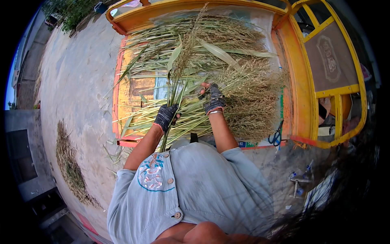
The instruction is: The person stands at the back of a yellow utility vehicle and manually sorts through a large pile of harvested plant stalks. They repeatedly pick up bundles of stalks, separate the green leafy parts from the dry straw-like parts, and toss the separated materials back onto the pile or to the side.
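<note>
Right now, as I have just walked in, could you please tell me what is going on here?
A person's left hand, in a dark grey knit glove, grips a bunch of long green stalks with brownish seed heads. The similarly gloved right hand is beside it, fingers bent; whether it holds any stalks is unclear. More green stalks lie across the orange-and-yellow cart bed, and dark-handled scissors are near its right edge.

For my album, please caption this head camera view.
Gloved left hand grips a bunch of stalks, gloved right hand nearby, over more stalks spread on a cart bed.
</note>
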Action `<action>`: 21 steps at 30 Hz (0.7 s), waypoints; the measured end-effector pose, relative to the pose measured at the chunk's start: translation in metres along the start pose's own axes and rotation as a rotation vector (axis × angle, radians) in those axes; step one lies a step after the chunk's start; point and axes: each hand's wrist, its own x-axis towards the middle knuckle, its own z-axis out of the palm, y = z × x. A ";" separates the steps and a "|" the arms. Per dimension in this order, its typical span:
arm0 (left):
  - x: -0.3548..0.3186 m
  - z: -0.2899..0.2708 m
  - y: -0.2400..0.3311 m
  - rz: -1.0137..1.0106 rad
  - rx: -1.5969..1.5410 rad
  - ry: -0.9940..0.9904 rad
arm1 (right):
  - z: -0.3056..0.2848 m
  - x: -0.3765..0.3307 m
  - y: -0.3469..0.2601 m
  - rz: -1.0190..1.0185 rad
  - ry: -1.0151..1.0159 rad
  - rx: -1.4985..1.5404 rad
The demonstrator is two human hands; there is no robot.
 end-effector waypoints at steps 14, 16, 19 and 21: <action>-0.027 -0.070 -0.038 -0.041 0.304 0.073 | -0.065 0.054 -0.073 -0.123 0.478 0.026; -0.031 -0.096 -0.052 -0.043 0.368 0.113 | -0.078 0.056 -0.085 -0.203 0.483 0.133; -0.034 -0.145 -0.063 -0.020 0.225 0.182 | -0.084 0.046 -0.084 -0.251 0.312 0.319; -0.029 -0.168 -0.068 0.045 0.141 0.279 | -0.088 0.045 -0.087 -0.258 0.206 0.347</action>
